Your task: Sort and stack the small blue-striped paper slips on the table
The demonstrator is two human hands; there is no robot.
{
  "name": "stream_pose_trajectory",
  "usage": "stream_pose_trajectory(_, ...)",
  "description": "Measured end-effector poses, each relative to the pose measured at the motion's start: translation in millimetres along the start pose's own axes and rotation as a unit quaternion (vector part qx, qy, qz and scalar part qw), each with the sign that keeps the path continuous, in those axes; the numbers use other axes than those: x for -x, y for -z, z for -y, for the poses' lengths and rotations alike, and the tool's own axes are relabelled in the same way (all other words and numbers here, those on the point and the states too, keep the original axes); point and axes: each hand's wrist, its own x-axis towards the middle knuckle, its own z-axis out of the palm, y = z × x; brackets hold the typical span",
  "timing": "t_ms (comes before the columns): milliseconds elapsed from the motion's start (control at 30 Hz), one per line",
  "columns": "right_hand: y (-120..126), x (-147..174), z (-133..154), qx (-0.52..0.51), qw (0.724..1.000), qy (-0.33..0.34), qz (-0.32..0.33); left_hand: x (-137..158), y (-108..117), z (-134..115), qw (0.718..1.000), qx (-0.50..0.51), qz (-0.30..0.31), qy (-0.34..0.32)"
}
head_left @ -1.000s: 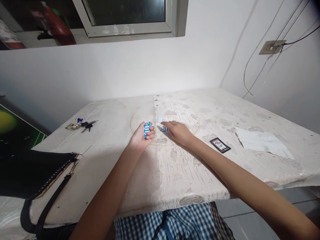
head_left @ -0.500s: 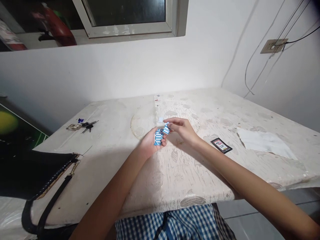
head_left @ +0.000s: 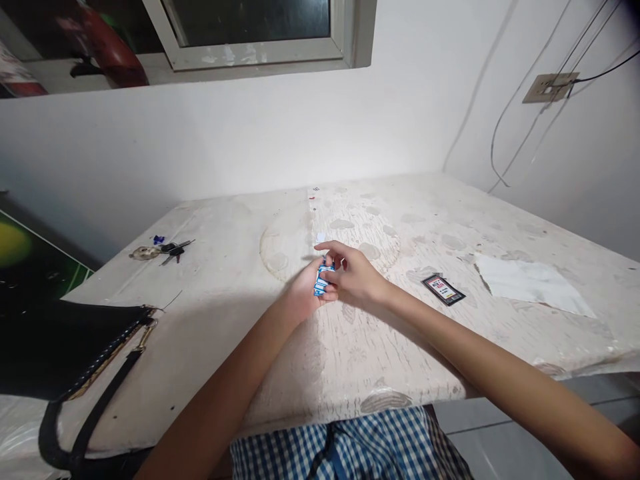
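Note:
Small blue-and-white cards (head_left: 320, 287) lie in the palm of my left hand (head_left: 301, 293), whose fingers curl around their far edge. My right hand (head_left: 357, 275) reaches over from the right, its thumb and fingers closed at the top of the cards and partly covering them. The right index finger is stretched out above. How many cards there are cannot be made out. Just beyond the fingers, a small white piece (head_left: 321, 237) lies on the table.
On the table (head_left: 280, 387), a black-edged card (head_left: 443, 290) and a torn white sheet (head_left: 530, 287) lie right. Keys (head_left: 174, 250) and a small blue object (head_left: 159, 239) lie left, near a black bag (head_left: 65, 347) with a strap. A wall (head_left: 240, 133) stands behind.
My right hand has moved down and slightly left, bringing the blue-and-white card it pinched onto those in my left hand. The left hand has hardly moved.

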Motion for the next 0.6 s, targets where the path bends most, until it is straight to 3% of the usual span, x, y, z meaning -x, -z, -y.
stream_pose_trajectory(133,11.9,-7.1,-2.9,0.154,0.981,0.073,-0.091,-0.6,3.4,-3.2,1.000,-0.004,-0.012,-0.010)
stream_pose_trajectory(233,27.9,-14.8,-11.3,0.244,0.957,0.074,-0.141,3.8,4.7,-12.9,0.998,0.020,-0.039,-0.039)
stream_pose_trajectory(467,35.5,-19.7,-28.9,0.429,0.901,0.055,0.011,12.9,7.3,-31.4,0.990,0.088,-0.074,-0.080)
stream_pose_trajectory(600,32.5,-20.7,-28.9,0.464,0.881,0.088,0.035,13.0,8.0,-32.1,0.988,0.097,-0.083,-0.082)
